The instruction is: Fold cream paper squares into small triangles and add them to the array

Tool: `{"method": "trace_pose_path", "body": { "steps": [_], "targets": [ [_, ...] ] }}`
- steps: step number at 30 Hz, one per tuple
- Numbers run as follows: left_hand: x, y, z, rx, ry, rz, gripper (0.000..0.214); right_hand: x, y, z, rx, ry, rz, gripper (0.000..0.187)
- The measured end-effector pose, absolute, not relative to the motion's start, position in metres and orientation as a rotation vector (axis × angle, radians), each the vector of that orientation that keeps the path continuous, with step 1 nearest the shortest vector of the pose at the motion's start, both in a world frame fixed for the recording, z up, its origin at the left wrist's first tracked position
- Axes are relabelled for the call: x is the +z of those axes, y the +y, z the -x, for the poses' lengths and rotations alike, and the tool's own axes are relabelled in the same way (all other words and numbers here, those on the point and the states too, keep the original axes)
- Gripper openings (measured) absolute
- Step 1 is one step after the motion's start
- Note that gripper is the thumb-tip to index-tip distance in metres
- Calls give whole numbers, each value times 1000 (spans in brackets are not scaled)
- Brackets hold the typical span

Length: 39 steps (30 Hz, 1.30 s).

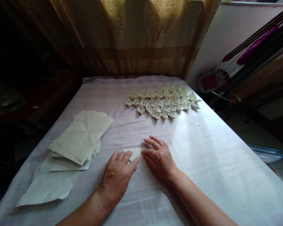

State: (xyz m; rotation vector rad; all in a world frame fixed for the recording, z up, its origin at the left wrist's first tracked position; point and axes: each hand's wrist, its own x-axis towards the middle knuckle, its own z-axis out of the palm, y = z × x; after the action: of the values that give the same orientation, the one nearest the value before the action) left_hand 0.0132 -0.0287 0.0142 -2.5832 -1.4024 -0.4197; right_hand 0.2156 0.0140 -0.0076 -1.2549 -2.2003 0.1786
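A small folded piece of white paper lies flat on the cloth-covered table between my two hands. My left hand rests over its left part, fingers curved on top and the thumb along its lower side. At the right edge of the paper, the thumb and index finger of my right hand are pressed together on it, while the other fingers stretch out above the cloth. My fingertips hide parts of the folds.
Loose creased paper sheets are stacked at the left, overhanging one another. Several folded paper boat-like shapes stand in rows at the far right of the table. A patterned curtain hangs behind. A small paper scrap lies right.
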Motion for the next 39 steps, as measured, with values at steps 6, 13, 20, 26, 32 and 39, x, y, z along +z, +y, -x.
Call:
{"method": "trace_pose_path", "body": {
  "steps": [6,13,20,26,32,39],
  "targets": [
    [16,-5,-15,-309,-1398,2546,35,-10,43,-210,213,-2169,1255,11],
    [-2,-8,-20,-440,-1421,2524,33,-14,50,-211,277,-2093,1289,5],
    [-11,-12,-18,-578,-1418,2552,34,-11,44,-215,246,-2106,1194,13],
    [-3,-7,-18,-559,-1440,2645,37,-8,45,-217,255,-2141,1182,13],
    [3,-5,-24,-479,-1575,2684,43,-10,45,-216,320,-2129,1217,15],
    [0,-6,-28,-499,-1581,2695,43,-10,46,-210,262,-2144,1394,41]
  ]
}}
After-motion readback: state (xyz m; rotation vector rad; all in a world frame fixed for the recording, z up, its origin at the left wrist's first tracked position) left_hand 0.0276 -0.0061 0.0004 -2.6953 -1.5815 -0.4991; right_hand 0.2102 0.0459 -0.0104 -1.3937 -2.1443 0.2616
